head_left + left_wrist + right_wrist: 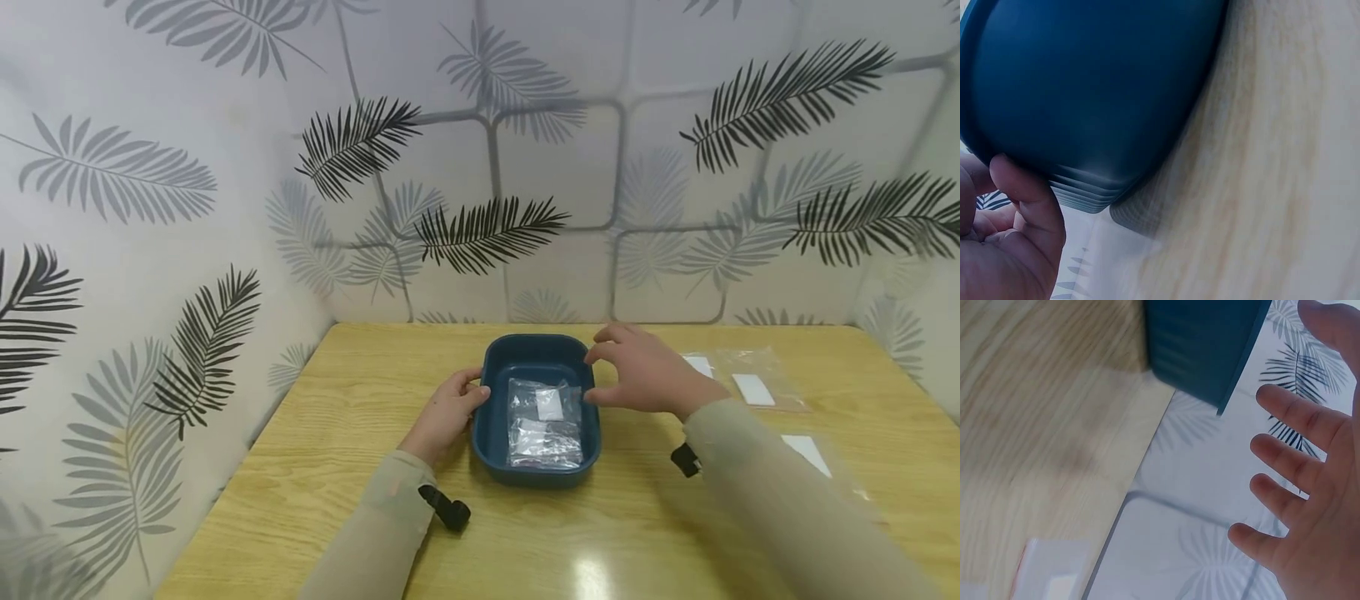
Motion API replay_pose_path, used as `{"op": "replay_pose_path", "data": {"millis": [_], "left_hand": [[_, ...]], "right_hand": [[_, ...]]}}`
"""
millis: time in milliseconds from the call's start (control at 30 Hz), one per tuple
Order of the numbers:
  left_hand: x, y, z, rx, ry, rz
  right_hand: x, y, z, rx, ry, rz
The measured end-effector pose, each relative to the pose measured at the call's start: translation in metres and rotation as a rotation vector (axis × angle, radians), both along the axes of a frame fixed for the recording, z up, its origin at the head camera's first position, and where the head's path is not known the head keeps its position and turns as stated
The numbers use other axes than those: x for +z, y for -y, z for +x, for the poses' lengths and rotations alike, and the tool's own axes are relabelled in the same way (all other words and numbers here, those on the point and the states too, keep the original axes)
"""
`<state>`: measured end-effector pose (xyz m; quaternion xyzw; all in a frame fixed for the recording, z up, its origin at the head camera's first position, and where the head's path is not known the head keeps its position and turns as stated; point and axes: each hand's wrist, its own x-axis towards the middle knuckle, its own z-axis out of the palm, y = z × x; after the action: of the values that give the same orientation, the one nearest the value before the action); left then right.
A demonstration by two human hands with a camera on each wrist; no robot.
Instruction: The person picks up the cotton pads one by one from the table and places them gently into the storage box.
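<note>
A dark blue plastic bin stands on the wooden table with several clear zip bags inside, white cards showing through them. My left hand grips the bin's left rim, thumb over the edge; in the left wrist view the left hand pinches that rim at its corner. Beside the right rim hovers my right hand, fingers spread and holding nothing. In the right wrist view the right hand appears apart from the bin.
To the right on the table lie more clear bags with white cards, one partly behind the right hand and another beyond the right forearm. A wall with a leaf pattern rises behind the table's far edge.
</note>
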<state>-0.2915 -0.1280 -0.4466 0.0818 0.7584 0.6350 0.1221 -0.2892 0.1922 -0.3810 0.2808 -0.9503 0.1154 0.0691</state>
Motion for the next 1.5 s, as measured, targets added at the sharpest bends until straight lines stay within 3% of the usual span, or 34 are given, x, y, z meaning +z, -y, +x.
{"op": "replay_pose_path", "data": {"millis": [267, 667, 867, 1100, 1333, 1500], "left_hand": [[-0.001, 0.001, -0.001, 0.005, -0.01, 0.003], [0.0, 0.001, -0.001, 0.0, -0.008, -0.005], [0.0, 0.001, 0.0, -0.008, -0.015, -0.009], [0.0, 0.001, 0.001, -0.016, -0.017, 0.011], [-0.001, 0.0, -0.001, -0.007, -0.028, -0.007], [-0.003, 0.001, -0.001, 0.001, -0.033, -0.016]], "right_hand": [[-0.006, -0.025, 0.012, -0.007, -0.006, -0.014], [-0.012, -0.075, 0.043, -0.029, 0.012, 0.015], [-0.023, -0.106, 0.06, -0.021, 0.002, -0.004], [-0.035, -0.138, 0.073, -0.072, 0.033, -0.004], [-0.045, -0.157, 0.083, -0.114, 0.076, 0.008], [-0.05, -0.162, 0.088, -0.1, 0.057, 0.026]]}}
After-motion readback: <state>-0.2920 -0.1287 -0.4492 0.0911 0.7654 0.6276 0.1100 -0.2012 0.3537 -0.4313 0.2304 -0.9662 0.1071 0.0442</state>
